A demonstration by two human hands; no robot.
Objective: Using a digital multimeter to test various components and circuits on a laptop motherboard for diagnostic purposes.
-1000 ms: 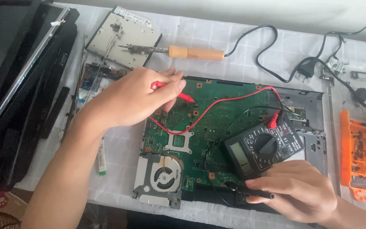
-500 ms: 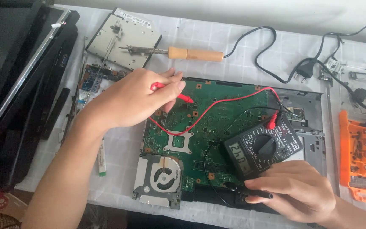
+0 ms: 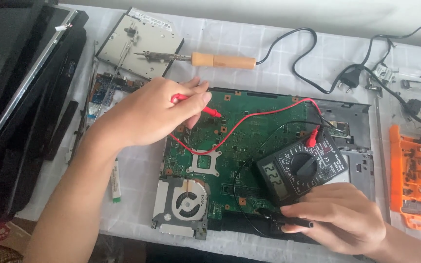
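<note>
The left hand (image 3: pixel 147 114) is closed around the red probe (image 3: pixel 198 104), pinching it between thumb and fingers, its tip down on the green board (image 3: pixel 249 131) near the top edge. The board lies flat mid-table, a fan (image 3: pixel 187 200) at its lower left corner. The meter (image 3: pixel 300 168) rests on the board's right part. Just below it, the right hand (image 3: pixel 339 219) pinches the black probe (image 3: pixel 288 220), fingers curled shut, at the board's lower edge.

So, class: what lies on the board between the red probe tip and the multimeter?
In the head view, the red lead loops across the green circuit board.
</note>
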